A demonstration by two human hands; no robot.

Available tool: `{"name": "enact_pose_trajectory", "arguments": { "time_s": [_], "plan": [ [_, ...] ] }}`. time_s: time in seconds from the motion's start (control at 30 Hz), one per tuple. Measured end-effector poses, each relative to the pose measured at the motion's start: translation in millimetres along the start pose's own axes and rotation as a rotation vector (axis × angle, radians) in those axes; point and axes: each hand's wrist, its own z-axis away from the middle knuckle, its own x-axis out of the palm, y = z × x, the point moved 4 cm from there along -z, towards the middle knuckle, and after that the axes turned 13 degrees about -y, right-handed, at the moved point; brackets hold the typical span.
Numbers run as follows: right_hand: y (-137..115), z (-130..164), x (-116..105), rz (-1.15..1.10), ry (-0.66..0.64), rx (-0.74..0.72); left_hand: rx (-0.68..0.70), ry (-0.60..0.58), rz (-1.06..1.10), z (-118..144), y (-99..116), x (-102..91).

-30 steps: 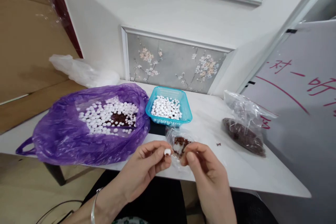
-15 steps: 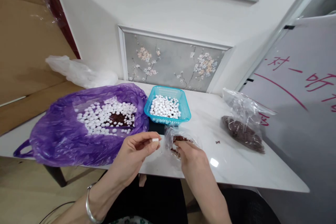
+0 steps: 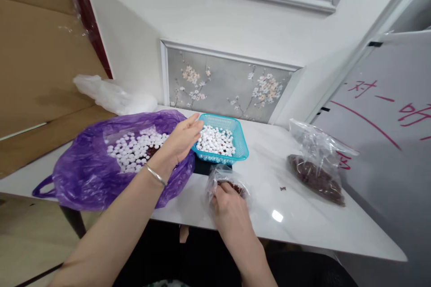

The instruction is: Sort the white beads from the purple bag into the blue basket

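Observation:
My left hand (image 3: 182,138) reaches out over the left rim of a small blue basket (image 3: 241,143) filled with white beads (image 3: 215,140); its fingers are spread and I see nothing in them. My right hand (image 3: 228,206) rests on the white table (image 3: 303,224), its fingertips in a small clear bag of dark red-brown bits (image 3: 226,180). A big purple plastic bag (image 3: 84,175) with white beads and some dark bits lies at the left, under my left forearm.
A larger clear bag of dark red-brown bits (image 3: 316,175) lies at the right of the table, with one loose bit (image 3: 283,188) beside it. A crumpled white plastic bag (image 3: 111,96) sits at the back left. A whiteboard with red writing (image 3: 380,112) leans at the right.
My left hand, which held a white bead near the table's front edge, has moved forward to the blue basket and now shows no bead. My right hand has stayed in the small bag.

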Motion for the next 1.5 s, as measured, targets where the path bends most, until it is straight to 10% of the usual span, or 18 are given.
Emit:
{"name": "enact_pose_trajectory", "arguments": {
  "time_s": [0.17,0.33,0.5,0.77,1.2,1.5],
  "plan": [
    [15,-2,6,-0.082,0.024,-0.020,0.093,0.012,-0.193,23,34,-37.8],
    [21,-3,6,-0.086,-0.003,-0.001,-0.002,-0.062,-0.980,52,56,-86.3],
    [9,-2,1,-0.026,-0.042,0.016,-0.220,-0.263,-1.391,63,22,-113.5],
    [22,5,-9,-0.119,0.040,0.040,-0.250,-0.218,-1.522,60,-17,-118.7],
    [31,23,-28,-0.678,0.183,-0.042,-0.058,-0.096,-1.294,67,4,-102.6],
    [30,31,-24,-1.021,0.177,-0.081,-0.181,-0.267,-0.007,113,-30,1.7]
  ]
}}
